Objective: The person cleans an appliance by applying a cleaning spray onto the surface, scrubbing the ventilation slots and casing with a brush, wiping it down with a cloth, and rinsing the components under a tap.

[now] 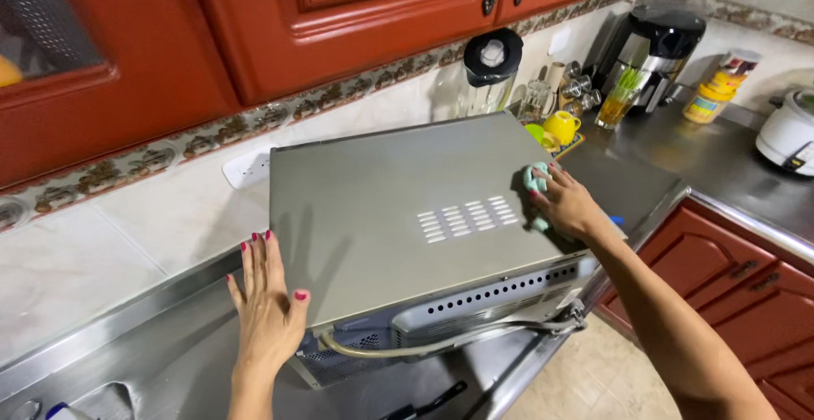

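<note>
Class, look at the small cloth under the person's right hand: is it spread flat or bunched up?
Bunched up. The cloth shows as a crumpled teal wad under the right hand on the microwave top.

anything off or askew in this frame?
Yes. The grey microwave sits turned at an angle on the steel counter, its vented back and loose power cord overhanging the counter edge. Left hand braces its corner; right hand presses a teal cloth on top.

Both forearms are bare, and the left hand (267, 305) and right hand (568, 206) wear pink-red nail polish.
</note>
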